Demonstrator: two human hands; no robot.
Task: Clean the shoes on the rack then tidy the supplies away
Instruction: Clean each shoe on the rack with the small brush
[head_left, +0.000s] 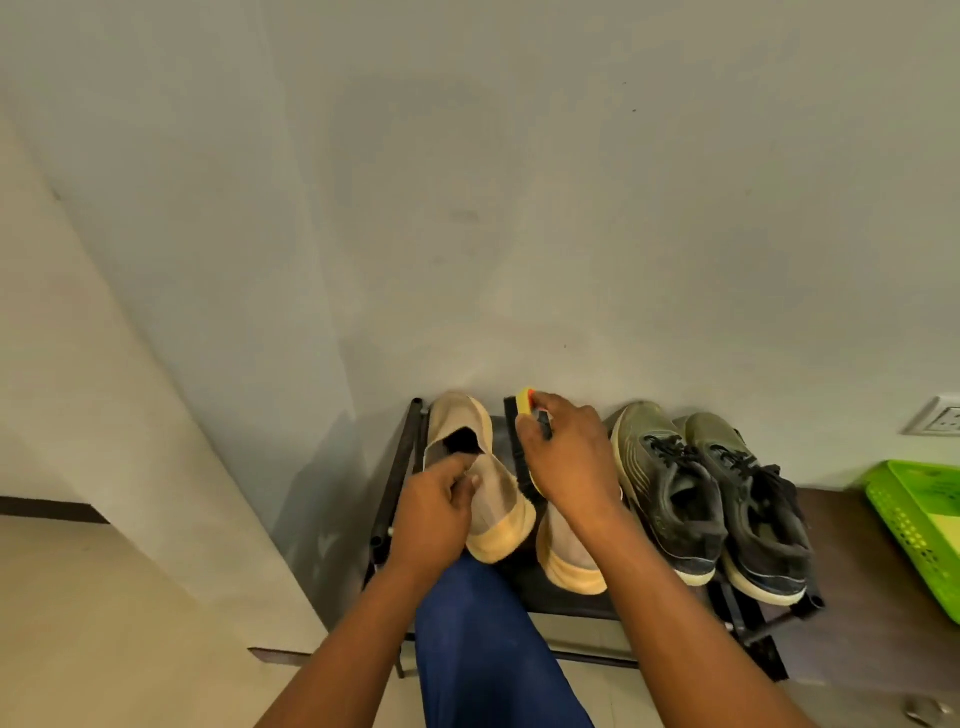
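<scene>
The top shelf of the rack (397, 467) is almost fully taken up. At 9 o'clock, a beige shoe (488, 483) is held tilted by the left hand (436, 514), just beside the left rail. At 12 o'clock the middle is blocked by the right hand (566, 457) and its brush (522, 441), with a second beige shoe (569, 551) under the wrist. Only a narrow dark gap is left between the two beige shoes. At 3 o'clock, two dark sneakers (711, 499) are set side by side, touching. Access from 6 o'clock is partly blocked by a blue-clad knee (478, 639). Behind everything, passage is closed by the wall (519, 208). Beyond the sneakers, the floor is occupied by a green basket (919, 519).
</scene>
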